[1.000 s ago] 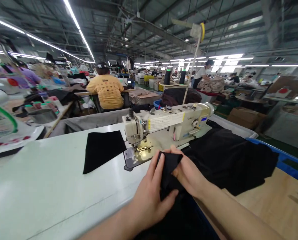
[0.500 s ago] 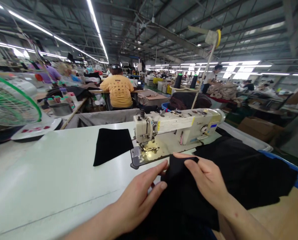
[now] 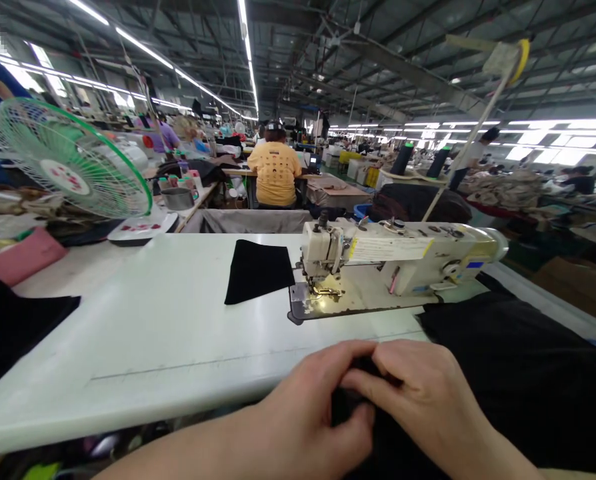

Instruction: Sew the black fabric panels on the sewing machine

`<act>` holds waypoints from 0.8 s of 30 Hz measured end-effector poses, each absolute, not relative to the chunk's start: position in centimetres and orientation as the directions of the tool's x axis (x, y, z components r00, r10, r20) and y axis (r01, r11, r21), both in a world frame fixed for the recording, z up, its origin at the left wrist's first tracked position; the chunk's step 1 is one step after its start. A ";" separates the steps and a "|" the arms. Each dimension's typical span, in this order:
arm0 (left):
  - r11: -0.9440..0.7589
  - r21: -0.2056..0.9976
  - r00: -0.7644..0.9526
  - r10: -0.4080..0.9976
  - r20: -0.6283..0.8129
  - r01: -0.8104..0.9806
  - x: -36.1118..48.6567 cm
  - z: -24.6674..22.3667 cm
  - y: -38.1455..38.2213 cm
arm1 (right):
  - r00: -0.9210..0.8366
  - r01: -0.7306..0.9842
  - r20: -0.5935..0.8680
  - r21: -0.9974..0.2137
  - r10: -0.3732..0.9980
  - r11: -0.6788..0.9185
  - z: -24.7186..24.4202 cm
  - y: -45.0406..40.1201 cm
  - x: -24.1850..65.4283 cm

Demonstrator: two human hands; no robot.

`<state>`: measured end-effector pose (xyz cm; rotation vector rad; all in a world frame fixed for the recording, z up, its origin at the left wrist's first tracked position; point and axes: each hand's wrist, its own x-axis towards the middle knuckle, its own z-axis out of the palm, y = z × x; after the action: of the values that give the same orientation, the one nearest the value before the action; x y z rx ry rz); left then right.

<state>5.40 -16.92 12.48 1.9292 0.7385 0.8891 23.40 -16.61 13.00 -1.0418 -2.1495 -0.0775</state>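
Observation:
Both hands are close together at the table's front edge, fingertips meeting over black cloth point(image 3: 393, 440). My left hand point(image 3: 323, 407) curls its fingers around the cloth's upper part. My right hand point(image 3: 423, 387) pinches the same cloth beside it. Just beyond them stands a white sewing machine point(image 3: 378, 257) with a lit needle area and a metal plate. A separate black fabric piece point(image 3: 258, 272) lies flat on the pale table point(image 3: 178, 333), left of the machine. More black cloth point(image 3: 528, 360) is spread to the right.
At the left are a green-rimmed fan point(image 3: 71, 160), a pink cloth point(image 3: 23, 257) and another black piece point(image 3: 18, 327). A metal bowl point(image 3: 178, 198) sits behind the table. A person in a yellow shirt point(image 3: 275, 170) sits further back. Thread cones point(image 3: 402, 160) stand behind the machine.
The view has turned left, bringing more of the fan and the left-hand black cloth into sight. My hands have come together, and my left fingers have closed on the cloth.

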 end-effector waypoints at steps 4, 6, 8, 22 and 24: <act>-0.269 0.960 0.564 0.806 0.180 0.077 5.3 12.7 -17.3 | -0.402 0.614 0.504 -0.471 0.765 0.633 13.1 -16.2 23.1; -0.241 0.965 0.511 0.846 0.156 0.104 5.6 12.4 -17.4 | -0.417 0.573 0.436 -0.555 0.798 0.603 13.0 -16.1 22.8; -0.262 0.958 0.520 0.838 0.164 0.120 5.6 12.2 -17.3 | -0.406 0.542 0.426 -0.601 0.809 0.588 12.9 -15.8 22.6; -0.425 0.712 0.296 0.904 0.308 0.558 -1.4 12.1 -10.1 | -0.459 0.767 0.533 -0.165 0.711 0.619 15.9 -11.5 28.8; -0.397 0.771 0.197 0.918 0.345 0.498 -1.0 13.8 -8.0 | -0.428 0.786 0.658 -0.068 0.620 0.615 16.6 -9.0 29.2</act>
<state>-1.01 -8.02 13.83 1.9788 1.3159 1.1062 29.23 -8.97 16.59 -1.0997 -2.1848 -0.3282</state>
